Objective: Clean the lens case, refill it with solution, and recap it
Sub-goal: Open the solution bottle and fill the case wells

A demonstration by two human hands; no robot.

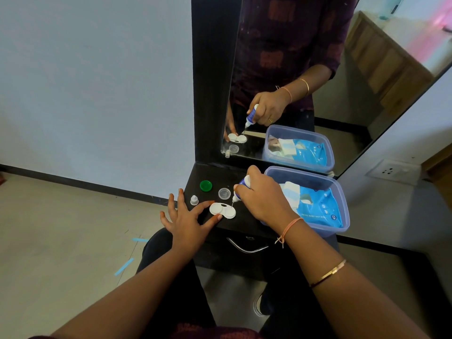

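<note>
A white two-well lens case (222, 210) lies open on the black shelf (220, 177). My left hand (187, 220) pinches the case's left end between thumb and forefinger, the other fingers spread. My right hand (264, 199) grips a small blue-and-white solution bottle (241, 188) tipped nozzle-down over the right well, with a thin stream running from the tip. A green cap (206, 185) and a clear cap (224, 193) lie behind the case. The bottle's small white cap (194, 200) stands to the left of them.
A translucent blue tub (341, 192) holding a blue wet-wipes pack (320, 209) and folded tissue sits at the shelf's right. A mirror (305, 81) rises behind the shelf and repeats the scene. A metal drawer handle (247, 248) is below. Blue tape scraps (124, 266) lie on the floor at left.
</note>
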